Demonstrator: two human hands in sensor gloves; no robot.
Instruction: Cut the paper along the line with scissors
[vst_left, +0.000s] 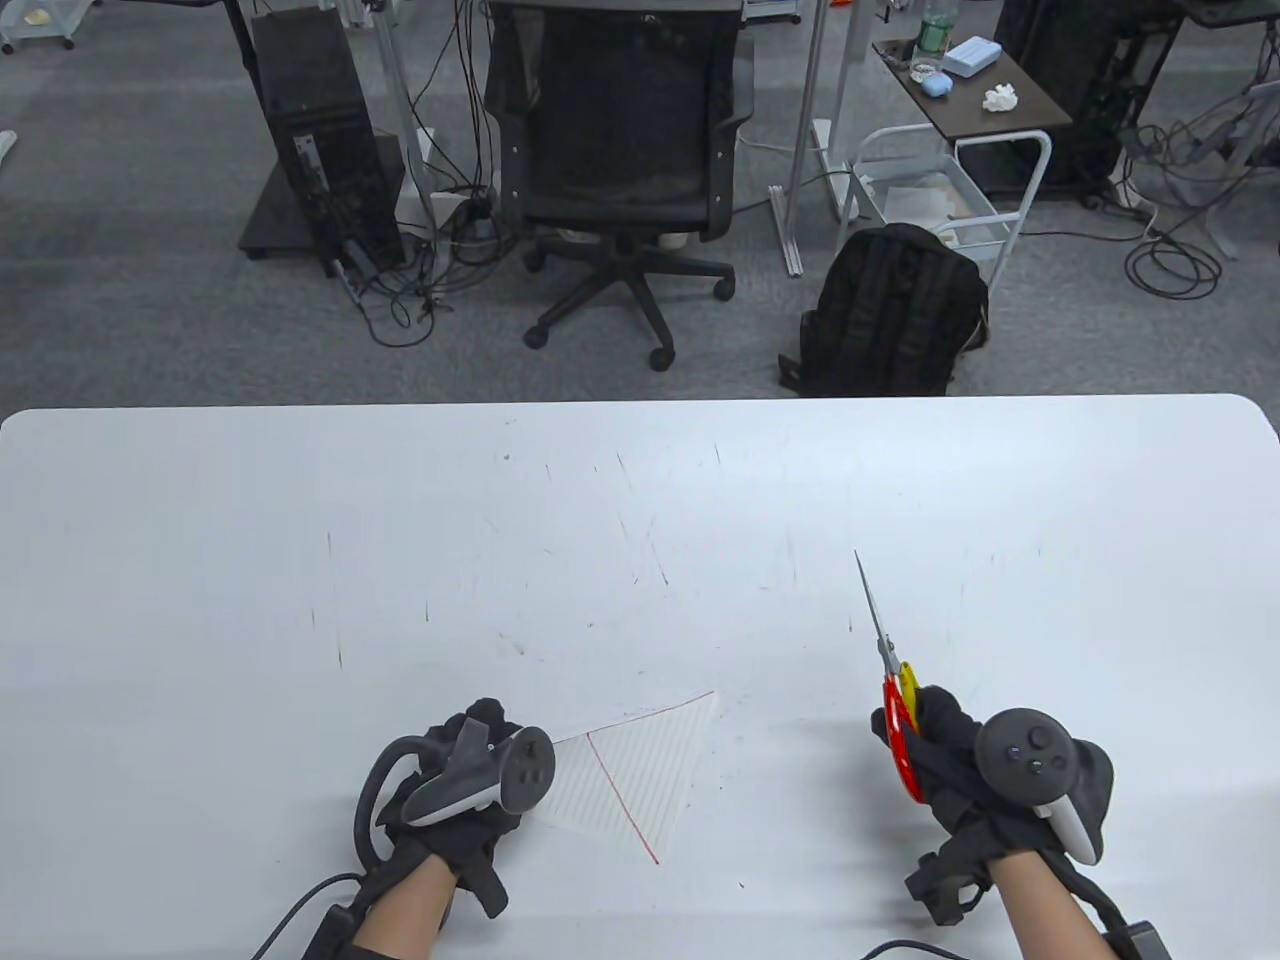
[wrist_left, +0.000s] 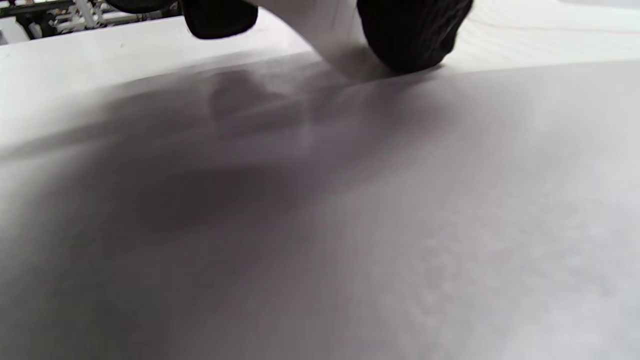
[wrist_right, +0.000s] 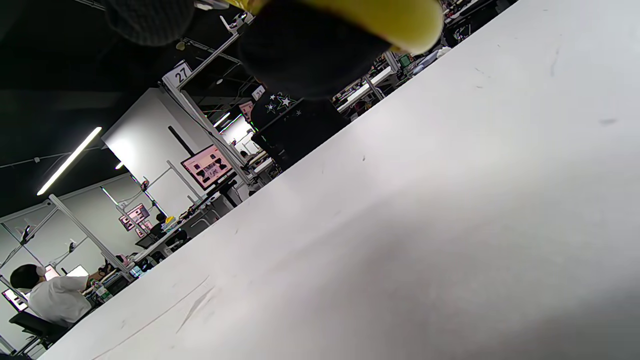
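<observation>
Left hand: down near the table's front edge, left of middle, resting on the left end of the paper. In the left wrist view a gloved fingertip presses on the sheet; how the other fingers lie cannot be told.

Right hand: well apart from the left, toward the front right of the table, gripping the scissors by the handles. Handles red and yellow; a yellow loop shows at the top of the right wrist view against the dark glove. Blades together, pointing away toward the table's far edge and leaning slightly left. Whether the scissors are held off the surface or touching it cannot be told.

Paper: white, faintly ruled, roughly triangular, flat near the front edge between the two hands. A red line runs across it from near the left hand's tracker down to the sheet's front corner. Scissors well clear of the paper, to its right.

Table: white, with many small dark scratches.
</observation>
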